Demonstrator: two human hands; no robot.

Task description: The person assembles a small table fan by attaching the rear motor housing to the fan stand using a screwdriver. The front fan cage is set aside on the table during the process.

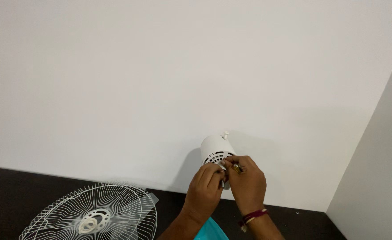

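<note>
While both hands (227, 184) grip the white motor housing (214, 150), a wire grille (94, 218) lies nearby.

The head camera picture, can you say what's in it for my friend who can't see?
Two hands, the left hand and the right hand, meet at the vented front of a white fan motor housing against a white wall. A white wire fan grille lies lower left on a dark surface.

white round fan motor housing (213, 149), vented face, small knob on top, near wall
</note>
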